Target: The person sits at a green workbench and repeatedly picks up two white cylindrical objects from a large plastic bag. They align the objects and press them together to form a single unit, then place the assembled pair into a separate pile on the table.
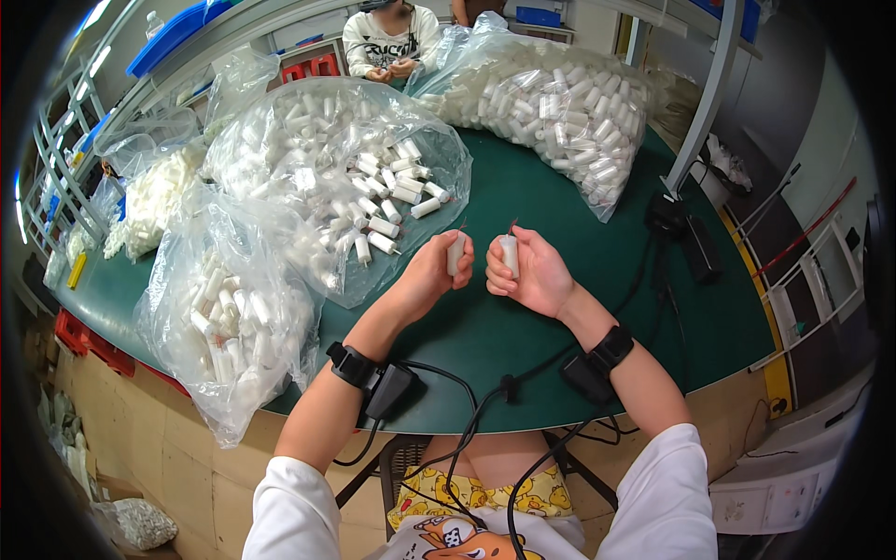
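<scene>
My left hand [432, 270] is closed round a small white cylinder [455, 254] with a thin wire sticking out of its top. Close beside it, my right hand [534, 273] grips a second white cylinder [509, 256], held upright, with reddish wires at its upper end. The two cylinders are apart, a little above the green table [495, 350]. Left of my hands, many like cylinders [384, 227] spill from the mouth of a large clear plastic bag [280, 121].
A smaller clear bag of cylinders [224, 317] hangs at the near left table edge. Another full bag [569, 112] lies at the far side, near a seated person [390, 42]. A grey post [709, 103] and black box [700, 247] stand right. Cables [467, 401] run from my wrist straps.
</scene>
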Demonstrator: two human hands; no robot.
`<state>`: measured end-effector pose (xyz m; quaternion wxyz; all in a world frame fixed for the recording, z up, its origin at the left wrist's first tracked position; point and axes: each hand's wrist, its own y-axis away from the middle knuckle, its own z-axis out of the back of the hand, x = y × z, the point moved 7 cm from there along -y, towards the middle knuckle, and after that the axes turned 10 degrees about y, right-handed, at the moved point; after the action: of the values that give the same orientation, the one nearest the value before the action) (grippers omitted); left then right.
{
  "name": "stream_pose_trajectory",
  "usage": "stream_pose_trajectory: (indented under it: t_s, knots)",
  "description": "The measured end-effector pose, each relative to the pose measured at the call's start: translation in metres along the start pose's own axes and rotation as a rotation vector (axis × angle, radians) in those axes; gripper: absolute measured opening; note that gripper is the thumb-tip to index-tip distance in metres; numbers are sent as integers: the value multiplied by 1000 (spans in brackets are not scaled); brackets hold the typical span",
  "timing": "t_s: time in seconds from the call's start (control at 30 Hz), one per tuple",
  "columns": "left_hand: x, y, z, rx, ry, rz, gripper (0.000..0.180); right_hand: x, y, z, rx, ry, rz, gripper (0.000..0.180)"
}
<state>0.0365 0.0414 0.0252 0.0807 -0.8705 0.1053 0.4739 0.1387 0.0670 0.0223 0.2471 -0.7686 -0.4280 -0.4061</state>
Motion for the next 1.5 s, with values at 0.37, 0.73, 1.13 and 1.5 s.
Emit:
stream_pose_trajectory:
  t_s: [0.37, 0.73, 1.13, 1.5]
  knots:
    - [-7, 1, 7, -7, 49, -27, 27, -1, -1, 4, -44, 96, 42, 31]
    - [-4, 0, 8, -8, -19, -8, 27, -3, 3, 5, -61, 159, -18, 35]
    - [-9, 1, 8, -118, 8, -67, 26, 4, 0, 13, -124, 106, 119, 30]
    - [-8, 0, -2, 36, 148, -52, 33, 8, 4, 13, -195, 321, 206, 19]
